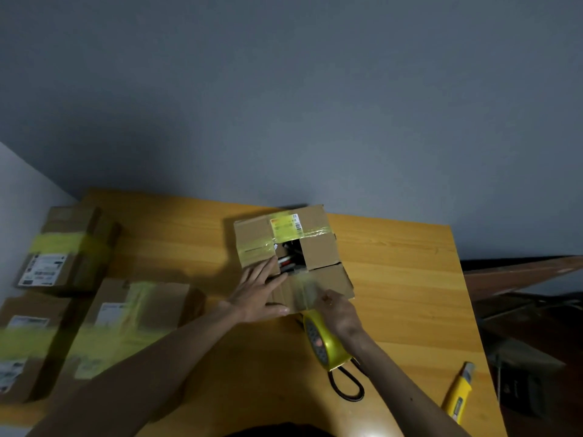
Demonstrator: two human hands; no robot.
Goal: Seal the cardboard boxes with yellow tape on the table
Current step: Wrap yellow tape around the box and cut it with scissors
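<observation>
Cardboard box [318, 252]: mid-table on the orange-brown wooden table [394, 279], flaps folded in but not meeting. Dark gap [291, 257] at the centre, contents too dim to name.

Nearest, at 6 o'clock from the box: black cord loop [345, 386] trailing off the tail of a yellow dispenser [325, 342], with the handle running back under the right wrist. At 4 o'clock, near the table's right edge and well apart from the box: yellow utility knife [457, 395], lying flat.

Right hand [339, 310]: over the dispenser's front end, fingers curled down around it. Placed at the box's near flap, just beside a blurred strip of yellow tape [304, 290].

Left hand [258, 294]: flat, fingers straight and slightly fanned. Pressing on the near and left flaps, fingertips at the edge of the gap.

Farther back on the box: another band of the same tape across the far flaps, over a barcode label [285, 228].

At 9 o'clock, along the table's left side: three sealed boxes [63, 247], blurred, each banded in yellow and carrying white labels.

Beyond, at 12 o'clock: plain grey-blue wall [284, 105].
</observation>
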